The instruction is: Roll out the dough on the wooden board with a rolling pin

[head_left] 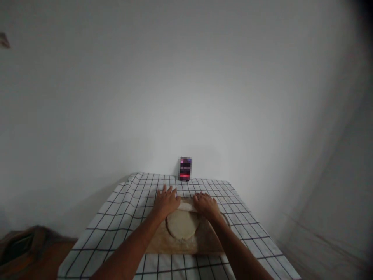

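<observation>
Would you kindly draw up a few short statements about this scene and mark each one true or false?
1. The left hand and right hand are both at the rolling pin. True.
2. The dough lies on a wooden board. True.
3. The dough is square. False: it is roughly round.
4. The tablecloth is plain red. False: it is white with dark grid lines.
5. A pixelated object stands beyond the hands. True.
6. The rolling pin is at the dough's near edge. False: it is toward the far edge.
</observation>
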A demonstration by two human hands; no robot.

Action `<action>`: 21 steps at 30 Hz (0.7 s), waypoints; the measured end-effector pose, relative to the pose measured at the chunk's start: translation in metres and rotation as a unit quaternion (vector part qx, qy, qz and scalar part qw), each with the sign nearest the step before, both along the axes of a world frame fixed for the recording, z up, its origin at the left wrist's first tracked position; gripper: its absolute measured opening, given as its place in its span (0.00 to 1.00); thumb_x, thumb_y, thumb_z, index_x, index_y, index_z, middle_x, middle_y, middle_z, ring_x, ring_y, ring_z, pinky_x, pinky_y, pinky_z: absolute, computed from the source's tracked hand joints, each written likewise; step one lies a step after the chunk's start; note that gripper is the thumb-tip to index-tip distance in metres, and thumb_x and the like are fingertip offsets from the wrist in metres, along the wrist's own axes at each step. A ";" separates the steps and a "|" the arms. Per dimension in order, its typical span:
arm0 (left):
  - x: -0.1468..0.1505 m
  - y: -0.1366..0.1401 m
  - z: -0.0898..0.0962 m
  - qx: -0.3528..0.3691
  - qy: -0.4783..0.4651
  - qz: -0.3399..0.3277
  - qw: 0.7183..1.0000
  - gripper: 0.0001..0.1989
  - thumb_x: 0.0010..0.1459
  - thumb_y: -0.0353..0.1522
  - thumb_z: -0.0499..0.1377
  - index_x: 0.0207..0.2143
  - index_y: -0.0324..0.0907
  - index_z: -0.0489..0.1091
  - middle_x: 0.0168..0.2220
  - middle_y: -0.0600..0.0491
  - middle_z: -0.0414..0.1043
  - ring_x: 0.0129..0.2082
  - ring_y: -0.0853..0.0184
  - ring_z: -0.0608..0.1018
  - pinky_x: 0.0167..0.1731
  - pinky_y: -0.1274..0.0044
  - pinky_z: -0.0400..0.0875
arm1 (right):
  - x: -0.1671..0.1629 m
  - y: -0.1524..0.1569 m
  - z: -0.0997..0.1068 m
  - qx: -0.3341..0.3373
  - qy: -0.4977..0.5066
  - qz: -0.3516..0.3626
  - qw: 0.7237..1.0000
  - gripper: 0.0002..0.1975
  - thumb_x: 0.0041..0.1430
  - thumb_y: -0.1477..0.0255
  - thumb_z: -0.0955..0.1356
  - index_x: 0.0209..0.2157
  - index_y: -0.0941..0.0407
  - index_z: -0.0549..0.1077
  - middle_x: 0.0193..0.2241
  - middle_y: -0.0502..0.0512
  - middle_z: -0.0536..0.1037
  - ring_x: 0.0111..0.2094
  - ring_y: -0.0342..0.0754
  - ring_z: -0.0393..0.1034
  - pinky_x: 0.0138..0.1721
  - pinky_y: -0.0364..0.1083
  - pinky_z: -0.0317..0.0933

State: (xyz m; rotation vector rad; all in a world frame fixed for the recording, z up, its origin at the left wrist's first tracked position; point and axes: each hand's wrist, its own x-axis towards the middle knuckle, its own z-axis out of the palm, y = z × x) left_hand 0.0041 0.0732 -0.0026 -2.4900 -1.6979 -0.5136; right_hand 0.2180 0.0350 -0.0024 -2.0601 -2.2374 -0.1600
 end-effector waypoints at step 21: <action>-0.043 -0.132 -0.068 0.248 -0.057 -0.076 0.964 0.32 0.77 0.35 0.52 0.79 0.64 0.66 0.74 0.60 0.76 0.75 0.56 0.76 0.73 0.54 0.78 | -0.015 -0.112 -0.050 0.123 0.117 -0.020 0.985 0.27 0.83 0.62 0.59 0.70 0.50 0.80 0.76 0.58 0.73 0.80 0.62 0.62 0.77 0.65 0.62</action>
